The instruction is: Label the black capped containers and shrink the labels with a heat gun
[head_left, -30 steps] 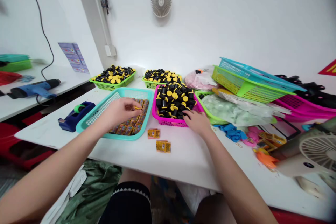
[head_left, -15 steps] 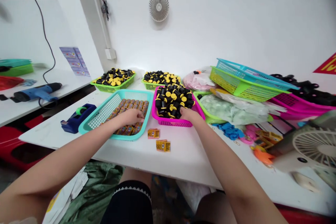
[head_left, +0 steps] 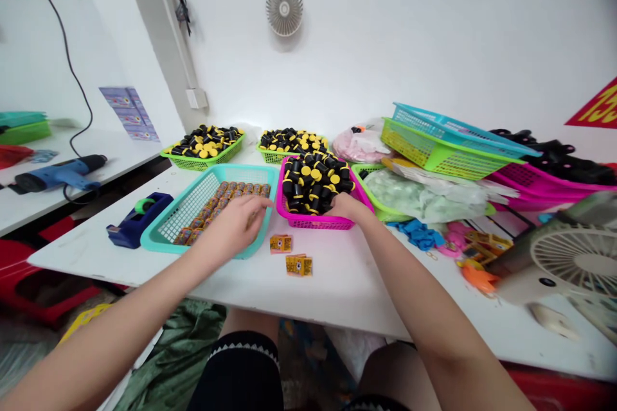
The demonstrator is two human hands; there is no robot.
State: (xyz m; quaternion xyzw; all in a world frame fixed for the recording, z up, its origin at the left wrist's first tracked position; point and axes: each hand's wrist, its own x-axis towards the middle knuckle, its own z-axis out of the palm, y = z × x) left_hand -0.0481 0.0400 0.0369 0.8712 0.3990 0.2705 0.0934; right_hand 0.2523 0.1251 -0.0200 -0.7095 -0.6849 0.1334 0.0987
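My left hand point(head_left: 241, 221) hovers over the right part of a teal basket point(head_left: 154, 236), its fingers stretched toward the right and nothing visible in them. Rows of small wrapped cylinders with a brown and orange print point(head_left: 212, 205) lie in that basket, partly covered by my hand. My right hand point(head_left: 344, 207) reaches into a magenta basket point(head_left: 318, 223) heaped with small black cylinders with yellow caps point(head_left: 313, 180). Its fingertips are hidden among the pieces. Two small piles of yellow printed labels point(head_left: 299, 264) lie on the white table in front of the baskets.
Two green baskets of black-and-yellow pieces point(head_left: 205, 149) stand behind. A blue tape dispenser point(head_left: 137, 221) is at left. To the right are a green basket with plastic bags point(head_left: 414, 192), stacked baskets point(head_left: 443, 148), blue bands point(head_left: 419, 236) and a fan point(head_left: 573, 263).
My left hand has lifted off the wrapped cylinders and moved slightly toward the magenta basket, its fingers straightening. My right hand has sunk deeper among the black-and-yellow pieces. The view has shifted slightly.
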